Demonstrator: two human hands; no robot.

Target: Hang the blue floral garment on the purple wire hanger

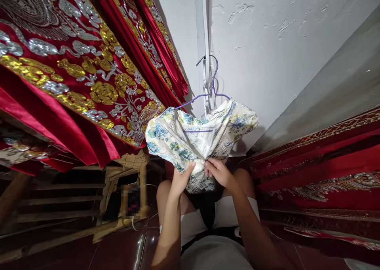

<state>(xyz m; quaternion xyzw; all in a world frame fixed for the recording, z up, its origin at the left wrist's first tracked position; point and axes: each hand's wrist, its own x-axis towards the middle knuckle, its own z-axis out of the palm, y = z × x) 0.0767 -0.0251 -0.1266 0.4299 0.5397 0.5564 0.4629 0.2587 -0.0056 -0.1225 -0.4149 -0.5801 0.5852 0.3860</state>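
Observation:
A white floral dress point(184, 149) with short sleeves and blue and yellow-green flowers hangs in front of me on a purple hanger point(196, 98). The hanger's hook is up against a white strip on the wall. My left hand point(183, 179) grips the front of the dress, thumb on top and the other fingers hidden behind the cloth. At the bottom of the V-shaped neckline, my right hand point(218, 171) pinches the edge of the front opening. The lower part of the dress hangs between my knees, partly hidden.
Red cloths point(103, 76) with gold and silver sequin embroidery hang at the left, close to the dress. More red embroidered fabric point(326, 171) is at the right. A wooden bench point(101, 222) stands at lower left. Behind the hanger is a white wall point(267, 52).

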